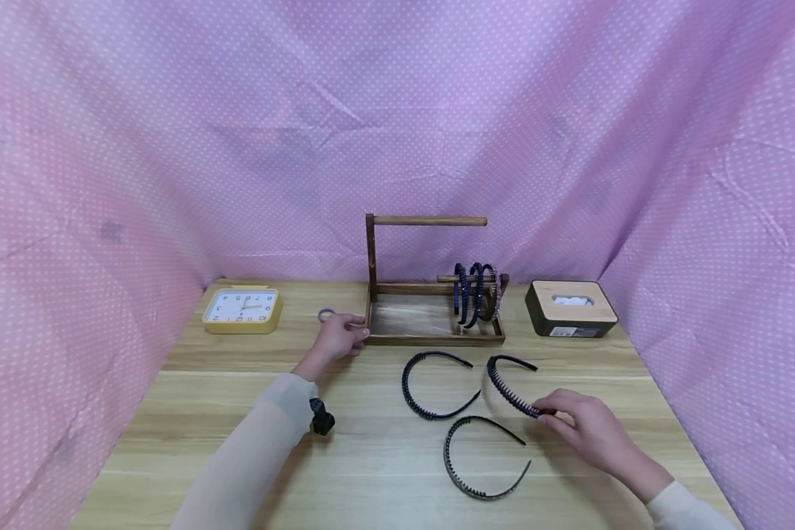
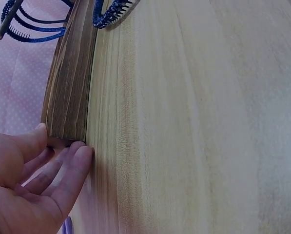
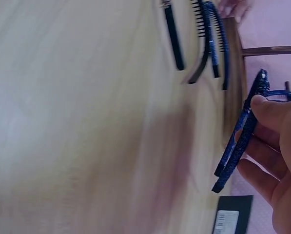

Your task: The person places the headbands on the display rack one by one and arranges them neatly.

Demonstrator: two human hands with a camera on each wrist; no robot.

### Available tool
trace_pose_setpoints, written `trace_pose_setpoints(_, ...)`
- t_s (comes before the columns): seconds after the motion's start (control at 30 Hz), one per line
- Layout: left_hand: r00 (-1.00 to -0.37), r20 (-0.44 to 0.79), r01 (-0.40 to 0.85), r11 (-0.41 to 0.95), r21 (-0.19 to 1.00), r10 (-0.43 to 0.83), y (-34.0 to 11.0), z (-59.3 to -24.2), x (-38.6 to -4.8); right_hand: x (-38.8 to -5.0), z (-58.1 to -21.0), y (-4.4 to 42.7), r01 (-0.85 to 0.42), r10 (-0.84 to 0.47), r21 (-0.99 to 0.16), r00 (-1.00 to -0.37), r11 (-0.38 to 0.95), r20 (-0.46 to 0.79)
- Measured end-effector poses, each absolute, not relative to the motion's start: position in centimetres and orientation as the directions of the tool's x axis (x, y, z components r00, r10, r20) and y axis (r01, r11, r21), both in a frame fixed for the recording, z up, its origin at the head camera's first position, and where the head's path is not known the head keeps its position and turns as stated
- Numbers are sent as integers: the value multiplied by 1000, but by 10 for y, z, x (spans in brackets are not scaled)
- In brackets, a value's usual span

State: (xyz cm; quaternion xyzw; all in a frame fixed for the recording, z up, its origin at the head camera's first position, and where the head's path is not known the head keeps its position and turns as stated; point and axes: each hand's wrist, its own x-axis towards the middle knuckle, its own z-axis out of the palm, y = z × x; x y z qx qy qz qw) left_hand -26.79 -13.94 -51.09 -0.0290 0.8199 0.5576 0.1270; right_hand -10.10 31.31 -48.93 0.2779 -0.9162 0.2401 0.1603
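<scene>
My left hand (image 1: 338,337) holds the front left corner of a dark wooden rack (image 1: 437,340), a shallow tray with two horizontal rods. In the left wrist view, the thumb and fingers (image 2: 79,158) meet around the tray's corner. My right hand (image 1: 589,430) pinches one end of a dark blue toothed headband (image 1: 509,394), tilted over the table; in the right wrist view its two arms pass between thumb and fingers. Two other headbands, one darker (image 1: 405,384) and one nearer me (image 1: 449,460), lie on the table. Several headbands (image 1: 477,294) hang from the rack's lower rod.
A yellow clock (image 1: 274,313) stands at the back left. A tissue box (image 1: 570,291) with a wooden lid sits at the back right. A small purple ring (image 1: 326,312) lies beside my left hand. Pink dotted cloth (image 1: 291,184) surrounds the wooden table (image 1: 192,412).
</scene>
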Motion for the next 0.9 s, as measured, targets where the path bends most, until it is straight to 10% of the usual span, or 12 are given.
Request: trace_pose_setpoints(0.9,-973,-218,-166,408,898,82,-137,-511,-267,-141,-398,301,-524,-169,-684,-839,508,517)
